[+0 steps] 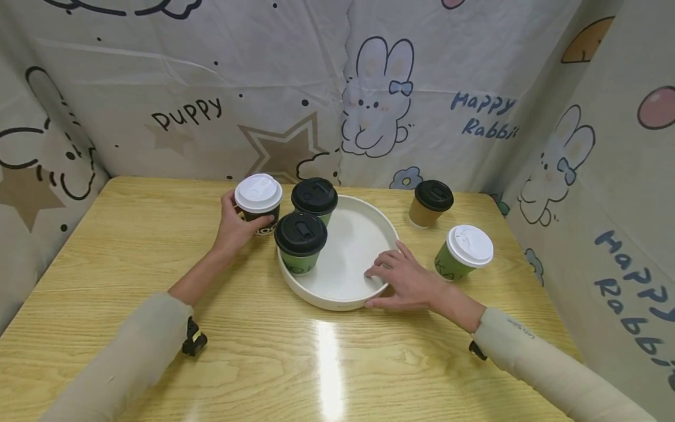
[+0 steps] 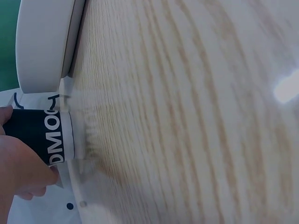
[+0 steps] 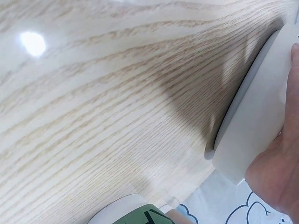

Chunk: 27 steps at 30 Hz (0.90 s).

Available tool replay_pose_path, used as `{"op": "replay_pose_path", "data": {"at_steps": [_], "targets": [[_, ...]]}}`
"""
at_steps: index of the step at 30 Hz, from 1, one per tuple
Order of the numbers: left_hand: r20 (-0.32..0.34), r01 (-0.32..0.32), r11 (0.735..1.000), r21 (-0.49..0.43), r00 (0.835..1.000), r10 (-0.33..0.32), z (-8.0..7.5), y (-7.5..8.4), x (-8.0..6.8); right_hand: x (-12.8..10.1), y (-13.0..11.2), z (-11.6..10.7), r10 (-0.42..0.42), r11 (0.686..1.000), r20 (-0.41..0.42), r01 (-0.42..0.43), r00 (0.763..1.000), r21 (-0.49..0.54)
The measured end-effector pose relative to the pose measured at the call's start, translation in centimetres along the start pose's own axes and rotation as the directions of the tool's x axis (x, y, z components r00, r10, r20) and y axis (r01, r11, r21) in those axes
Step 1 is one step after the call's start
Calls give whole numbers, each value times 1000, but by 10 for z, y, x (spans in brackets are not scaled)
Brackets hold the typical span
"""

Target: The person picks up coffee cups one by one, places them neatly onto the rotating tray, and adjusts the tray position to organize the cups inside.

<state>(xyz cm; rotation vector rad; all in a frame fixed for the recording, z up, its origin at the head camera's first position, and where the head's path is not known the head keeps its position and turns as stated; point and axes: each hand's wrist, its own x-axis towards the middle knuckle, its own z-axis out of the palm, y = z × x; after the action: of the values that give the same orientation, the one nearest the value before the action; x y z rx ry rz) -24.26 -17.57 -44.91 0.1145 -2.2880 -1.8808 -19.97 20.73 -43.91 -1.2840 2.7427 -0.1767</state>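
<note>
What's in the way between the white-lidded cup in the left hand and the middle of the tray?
The near black-lidded cup and the far black-lidded cup stand at the left side of the tray, between its middle and the white-lidded cup in the left hand. The raised rim is there too.

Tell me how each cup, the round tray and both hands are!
Round tray: holding two cups
Front green cup: lidded, upright, in tray
Back green cup: lidded, upright, in tray
Right green cup: lidded, upright, outside tray
Brown cup: lidded, upright, outside tray
Dark cup: lidded, upright, held
Left hand: gripping dark cup
Right hand: gripping tray rim
</note>
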Motion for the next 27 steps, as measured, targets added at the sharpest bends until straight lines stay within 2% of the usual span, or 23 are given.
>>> {"op": "replay_pose_path", "data": {"at_steps": [6, 12, 20, 27], "targets": [[3, -34, 999, -29, 999, 34, 0, 2, 1, 0, -1, 1, 8, 1000, -5, -8, 1000, 5], [-14, -39, 999, -24, 999, 39, -3, 6, -3, -1, -3, 1, 10, 1000, -9, -10, 1000, -9], [-19, -31, 999, 17, 999, 31, -16, 22, -17, 0, -6, 1, 17, 1000, -9, -17, 1000, 7], [-5, -58, 998, 17, 998, 58, -28, 35, -30, 0, -8, 2, 30, 1000, -4, -30, 1000, -6]]}}
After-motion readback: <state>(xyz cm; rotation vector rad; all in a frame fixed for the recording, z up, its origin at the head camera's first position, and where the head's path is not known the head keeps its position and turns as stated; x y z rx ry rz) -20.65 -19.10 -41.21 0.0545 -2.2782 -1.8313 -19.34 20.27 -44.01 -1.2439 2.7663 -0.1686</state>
